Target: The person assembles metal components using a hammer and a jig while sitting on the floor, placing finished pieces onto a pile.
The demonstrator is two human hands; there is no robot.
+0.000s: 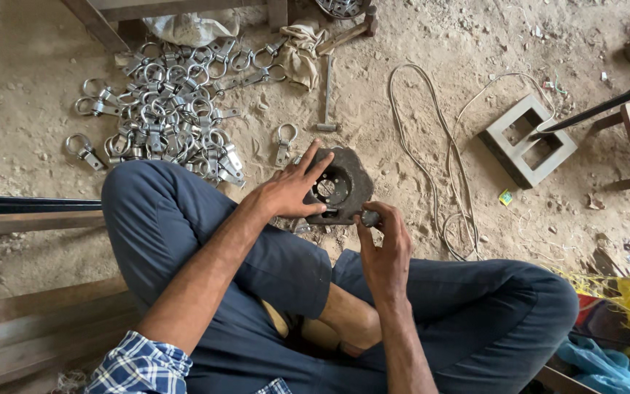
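If reaching left without looking, risk of snagging the heap of metal ring clamps (169, 109), tangled and spread over the dirt floor (30, 66) just beyond the raised knee; sharp edges likely, one stray clamp (284, 142) lying loose near the work. Next over, left hand (289, 191): grip open, fingers splayed, palm pressed flat on the near-left edge of the dark metal block (350, 179), not wrapped round it. Sits straight on the floor in front of the crossed legs, no bench, so could rock or skid in the loose sand if pushed sideways. Fingertips close to the round hole in the block, so pinch risk there. Then right hand (386, 244): grip closed, pinching a small dark part (370, 217) against the block's near edge. Small, held by fingertips only; could slip, drop and vanish into the sand or under the legs. Behind, a hammer (327, 95) on the floor, within reach. Further right, a loose pale cord (439, 160) looping just beside the block, easy to catch with a wrist or foot and drag things. Well apart at right, a hollow grey block (528, 138). Hard to make out: shape of the pinched part, whether seated in a slot or merely touching; underside of the metal block and inside of the hole in shadow; right thumb mostly hidden; clamp count unreadable; right edge clutter cut off.
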